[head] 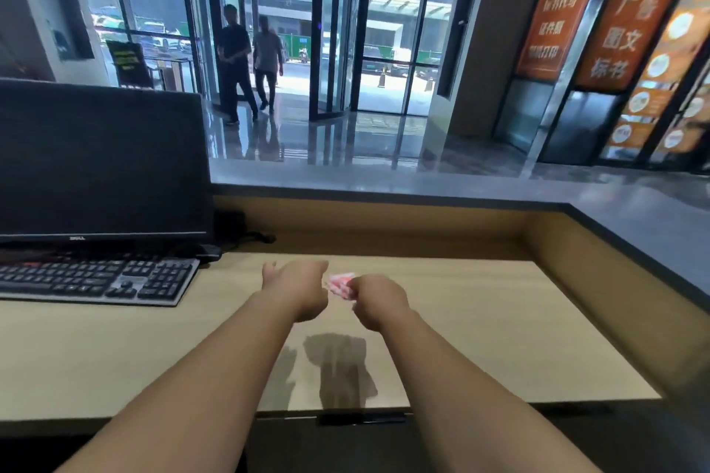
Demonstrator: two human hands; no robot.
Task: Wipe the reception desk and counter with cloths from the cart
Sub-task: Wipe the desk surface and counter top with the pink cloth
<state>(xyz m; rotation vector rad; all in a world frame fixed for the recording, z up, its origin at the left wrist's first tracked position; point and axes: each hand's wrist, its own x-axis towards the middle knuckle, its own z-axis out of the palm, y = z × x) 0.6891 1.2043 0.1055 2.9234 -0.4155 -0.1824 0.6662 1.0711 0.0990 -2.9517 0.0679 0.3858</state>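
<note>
Both bare forearms reach out over the light wooden desk [480,338], the hands side by side above its middle. The right hand [378,301] is curled into a fist around a small pink-and-white cloth [341,283], which sticks out from the thumb side of the fist, toward the left hand. The left hand [297,286] sits just beside the cloth; its fingers point away from the camera and look loosely together, though blur and the angle make it impossible to tell whether they touch the cloth. Shadows of the hands fall on the desk nearer the person. To the left of the hands, a black keyboard [96,278] lies on the desk with a dark monitor [102,161] standing behind it. Beyond the desk and along its right side runs the raised grey counter [634,211].
</note>
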